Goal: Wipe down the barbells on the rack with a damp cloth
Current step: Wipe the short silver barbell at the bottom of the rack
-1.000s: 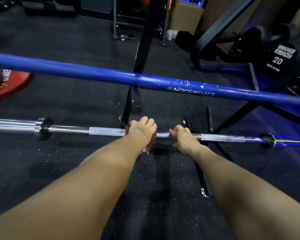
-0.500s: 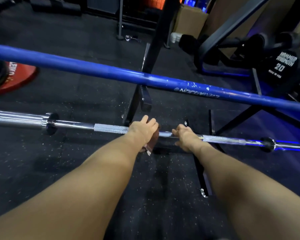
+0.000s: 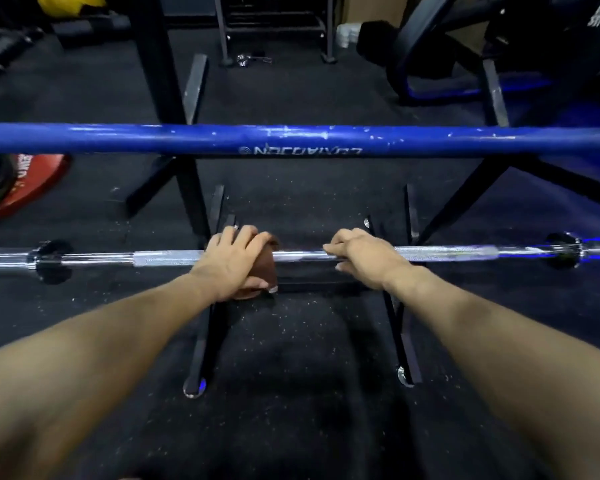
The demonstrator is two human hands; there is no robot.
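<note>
A chrome barbell (image 3: 447,253) lies level across the lower pegs of a black rack (image 3: 201,327), low over the speckled black rubber floor (image 3: 302,393). The left hand (image 3: 234,263) sits on the bar just left of its middle, fingers curled over the top and wrapped round a brown cloth (image 3: 265,271) that is bunched against the shaft; the cloth shows under the palm and beside the thumb. The right hand (image 3: 359,256) grips the bare bar a little way to the right, fingers closed over it from above, with a stretch of smooth shaft between the two hands. Knurled sections run outward from each hand, ending at collars near both edges of the view.

Above and beyond, a blue barbell (image 3: 118,138) crosses the whole view on a higher level of the rack, its paint chipped white in spots. White lettering with a round logo is printed on it upside down to the camera; it is too blurred to read with certainty.

At the left, on the floor, a red weight plate (image 3: 32,181) carries white letters that are cut off and unreadable. At the upper right stands a black bench frame (image 3: 416,39), and in the corner a dark weight (image 3: 568,26) bears partial white writing that cannot be read.
</note>
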